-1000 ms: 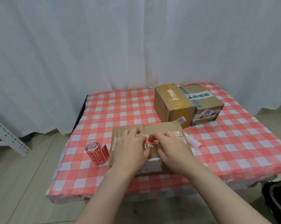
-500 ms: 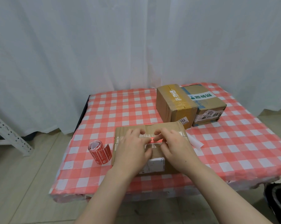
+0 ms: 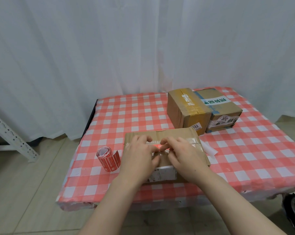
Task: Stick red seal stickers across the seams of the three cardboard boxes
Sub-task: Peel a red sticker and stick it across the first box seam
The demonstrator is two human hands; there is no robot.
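Observation:
A flat cardboard box (image 3: 175,133) lies at the table's near edge. My left hand (image 3: 140,156) and my right hand (image 3: 182,155) both rest on its top, fingers spread and pressing down. Between my fingertips a red seal sticker (image 3: 157,146) shows on the taped seam; most of it is hidden by my fingers. A roll of red seal stickers (image 3: 108,158) lies on the cloth just left of the box. Two more cardboard boxes stand behind on the right: a taller brown one (image 3: 185,110) and one with a green label (image 3: 219,108).
The table (image 3: 129,114) has a red-and-white checked cloth. A white backing strip (image 3: 209,149) lies right of the flat box. A white curtain hangs behind. A white metal frame (image 3: 9,134) stands at left, and a dark bin (image 3: 294,211) at lower right.
My fingers have shifted slightly on the box top, smoothing over the red sticker. The boxes and the roll have not moved.

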